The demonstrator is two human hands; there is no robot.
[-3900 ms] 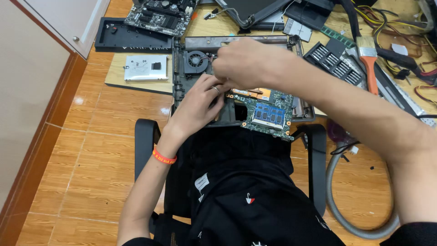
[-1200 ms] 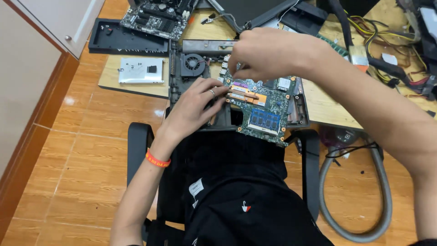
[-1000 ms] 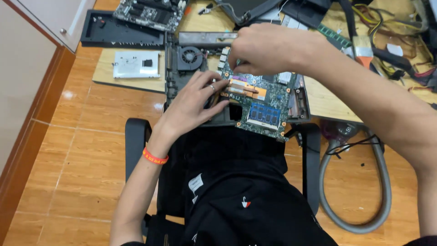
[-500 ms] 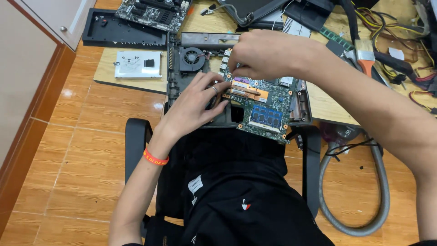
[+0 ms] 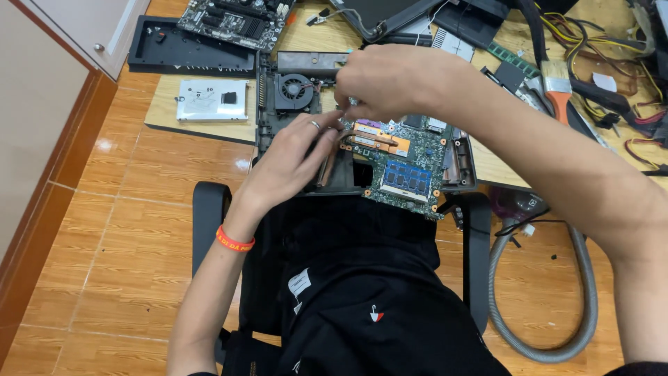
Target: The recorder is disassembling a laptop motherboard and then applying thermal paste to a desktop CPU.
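Right hand [image 5: 396,80] pinches its fingertips together on something too small to make out, right above the green laptop circuit board with copper heat pipes [image 5: 403,163]. Left hand [image 5: 296,163], fingers loosely spread, rests on the board's left edge. The board sits tilted in the black opened laptop chassis [image 5: 292,118]; round black cooling fan [image 5: 294,90] up-left of the board, silver hard-drive caddy [image 5: 203,99] further left.
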